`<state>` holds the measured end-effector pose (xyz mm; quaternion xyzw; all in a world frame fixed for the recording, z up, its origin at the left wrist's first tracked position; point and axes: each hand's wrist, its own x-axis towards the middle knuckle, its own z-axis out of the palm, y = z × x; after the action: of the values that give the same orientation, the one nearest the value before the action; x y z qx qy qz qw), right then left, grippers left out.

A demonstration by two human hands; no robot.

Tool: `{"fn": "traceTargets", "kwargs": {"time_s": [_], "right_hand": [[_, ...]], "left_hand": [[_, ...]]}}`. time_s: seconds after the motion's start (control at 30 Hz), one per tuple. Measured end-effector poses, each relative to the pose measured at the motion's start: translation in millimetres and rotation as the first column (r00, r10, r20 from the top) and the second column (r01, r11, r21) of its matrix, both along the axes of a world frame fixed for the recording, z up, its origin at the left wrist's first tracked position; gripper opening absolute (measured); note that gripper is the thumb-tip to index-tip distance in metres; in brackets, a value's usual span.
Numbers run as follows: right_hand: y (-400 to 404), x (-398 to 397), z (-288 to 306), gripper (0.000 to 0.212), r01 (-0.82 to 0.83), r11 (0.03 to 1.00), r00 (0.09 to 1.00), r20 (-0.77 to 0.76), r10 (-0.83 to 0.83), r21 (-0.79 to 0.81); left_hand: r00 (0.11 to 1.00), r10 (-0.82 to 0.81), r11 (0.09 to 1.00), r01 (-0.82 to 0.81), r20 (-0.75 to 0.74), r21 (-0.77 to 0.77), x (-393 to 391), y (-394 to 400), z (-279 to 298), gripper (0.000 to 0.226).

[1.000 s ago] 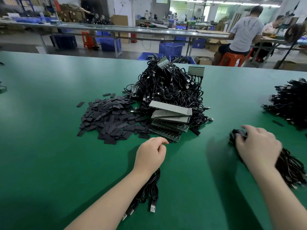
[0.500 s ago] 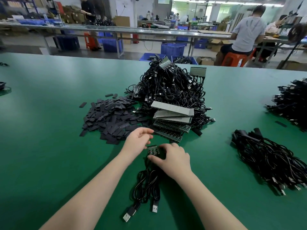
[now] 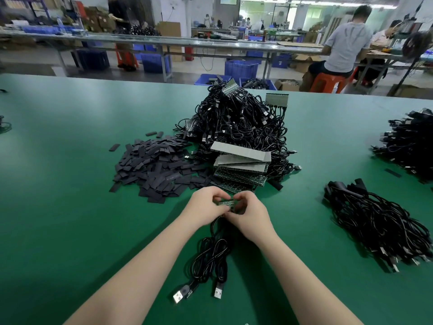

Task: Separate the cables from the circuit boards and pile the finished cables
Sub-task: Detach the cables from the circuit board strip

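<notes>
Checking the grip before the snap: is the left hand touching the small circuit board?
Touching. The head view shows the left hand pinching the left end of the small circuit board, with the right hand holding its other end.

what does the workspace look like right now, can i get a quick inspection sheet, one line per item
surface: green table, bare in front left.
job's things: small circuit board held between both hands; stacked circuit boards just beyond it.
clutter: heap of flat black strips on the left.
grippers: left hand and right hand both pinch the small circuit board.
cables: black cables trail from the board toward the person, USB plugs at their ends; tangled unsorted heap in the middle; finished cable pile at right; another cable pile far right.
surroundings: seated worker, blue crates, long benches behind.
</notes>
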<state>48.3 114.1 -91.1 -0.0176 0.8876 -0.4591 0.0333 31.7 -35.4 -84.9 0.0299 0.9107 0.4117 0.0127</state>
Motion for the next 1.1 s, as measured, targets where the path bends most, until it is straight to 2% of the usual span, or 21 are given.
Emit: {"fn": "traceTargets", "kwargs": {"time_s": [0.1, 0.23, 0.27, 0.33, 0.47, 0.7, 0.8, 1.1], "right_hand": [[14, -3, -4, 0.036, 0.040, 0.996, 0.997, -0.055, -0.045, -0.084], [23, -3, -12, 0.007, 0.136, 0.964, 0.977, -0.132, -0.169, -0.230], [24, -2, -14, 0.013, 0.145, 0.953, 0.973, -0.137, -0.187, -0.268], [26, -3, -18, 0.018, 0.153, 0.934, 0.969, -0.135, -0.205, -0.324], [29, -1, -23, 0.017, 0.149, 0.898, 0.960, -0.155, -0.231, -0.415], [30, 1, -25, 0.020, 0.115, 0.864, 0.962, -0.163, -0.221, -0.490], [30, 3, -24, 0.016, 0.110, 0.866, 0.962, -0.167, -0.216, -0.487], [30, 6, -20, 0.016, 0.130, 0.872, 0.946, -0.205, -0.252, -0.472]], "left_hand": [[0.996, 0.068, 0.974, -0.055, -0.056, 0.218, 0, 11, -5, 0.024], [0.990, 0.135, 0.862, -0.092, -0.051, 0.499, 5, 27, -16, 0.041], [0.990, 0.132, 0.843, -0.090, -0.041, 0.530, 6, 29, -19, 0.044], [0.992, 0.124, 0.839, -0.089, -0.029, 0.536, 7, 33, -24, 0.039], [0.991, 0.122, 0.861, -0.079, -0.054, 0.503, 8, 34, -28, 0.012], [0.999, 0.040, 0.828, -0.014, -0.035, 0.561, 10, 33, -27, 0.016], [0.998, 0.050, 0.818, -0.018, -0.039, 0.575, 11, 34, -28, 0.008], [0.993, 0.088, 0.865, -0.036, -0.080, 0.501, 14, 35, -29, 0.009]]}}
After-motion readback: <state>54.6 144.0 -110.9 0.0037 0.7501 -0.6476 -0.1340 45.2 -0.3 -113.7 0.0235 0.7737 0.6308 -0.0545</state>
